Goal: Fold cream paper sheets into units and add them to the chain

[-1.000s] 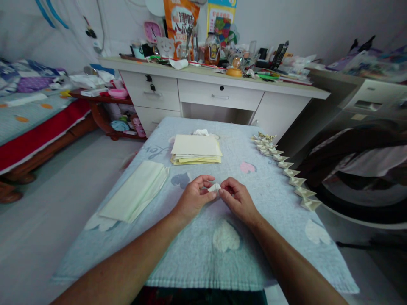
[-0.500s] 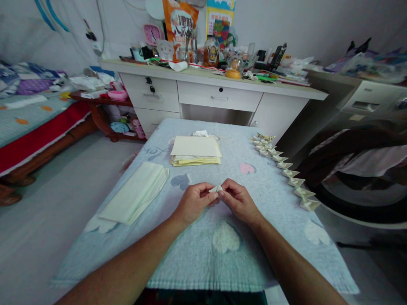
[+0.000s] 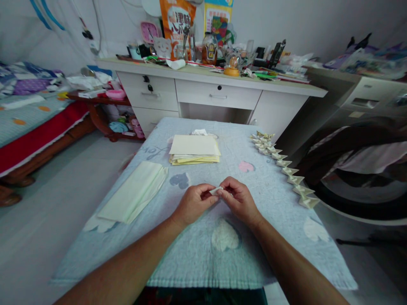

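Note:
Between my two hands, above the middle of the cloth-covered table (image 3: 197, 262), is a small piece of folded paper (image 3: 216, 191). My left hand (image 3: 193, 203) pinches its left end with thumb and fingers. On the other end, my right hand (image 3: 239, 199) is closed, its thumb pressed on the paper and covering part of it. Beyond my hands lies a stack of cream and yellow paper sheets (image 3: 193, 145). Larger folded pale sheets (image 3: 133, 192) rest to the left. Along the right side runs a row of folded paper pieces (image 3: 290, 171), pointed and set one behind another.
A white desk (image 3: 219, 95) crowded with jars, bags and small items stands behind the table. To the right is a front-loading washing machine (image 3: 365, 101) with clothes hanging at its door. A bed (image 3: 38, 112) and a low wooden stand (image 3: 95, 106) are at the left.
The folded paper has tilted and turned a little, and my right thumb now covers more of it. Both hands stay in nearly the same place. The camera view has shifted slightly.

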`<state>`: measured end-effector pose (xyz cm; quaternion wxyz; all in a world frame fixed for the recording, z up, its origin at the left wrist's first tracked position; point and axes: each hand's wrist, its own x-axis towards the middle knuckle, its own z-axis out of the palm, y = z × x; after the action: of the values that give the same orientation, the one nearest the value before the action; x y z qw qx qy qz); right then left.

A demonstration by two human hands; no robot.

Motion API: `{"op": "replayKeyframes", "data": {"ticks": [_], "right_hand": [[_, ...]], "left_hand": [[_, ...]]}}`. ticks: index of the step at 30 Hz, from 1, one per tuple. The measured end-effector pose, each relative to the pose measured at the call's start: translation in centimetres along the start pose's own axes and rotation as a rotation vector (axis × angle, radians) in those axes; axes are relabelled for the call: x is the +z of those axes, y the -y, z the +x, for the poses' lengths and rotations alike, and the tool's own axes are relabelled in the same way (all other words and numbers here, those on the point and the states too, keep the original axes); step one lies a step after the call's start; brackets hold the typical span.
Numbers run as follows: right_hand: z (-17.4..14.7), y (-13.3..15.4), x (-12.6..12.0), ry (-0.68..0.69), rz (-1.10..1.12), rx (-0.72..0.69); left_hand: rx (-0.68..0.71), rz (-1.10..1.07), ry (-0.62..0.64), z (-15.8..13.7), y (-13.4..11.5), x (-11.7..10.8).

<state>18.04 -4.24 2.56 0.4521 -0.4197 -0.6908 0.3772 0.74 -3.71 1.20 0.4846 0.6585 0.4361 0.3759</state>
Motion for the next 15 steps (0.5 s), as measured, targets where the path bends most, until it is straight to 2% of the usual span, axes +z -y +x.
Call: {"op": "replayKeyframes", "data": {"ticks": [15], "right_hand": [[0.07, 0.41, 0.0, 0.024, -0.098, -0.093]], "left_hand": [[-0.021, 0.062, -0.024, 0.2, -0.32, 0.0]]}}
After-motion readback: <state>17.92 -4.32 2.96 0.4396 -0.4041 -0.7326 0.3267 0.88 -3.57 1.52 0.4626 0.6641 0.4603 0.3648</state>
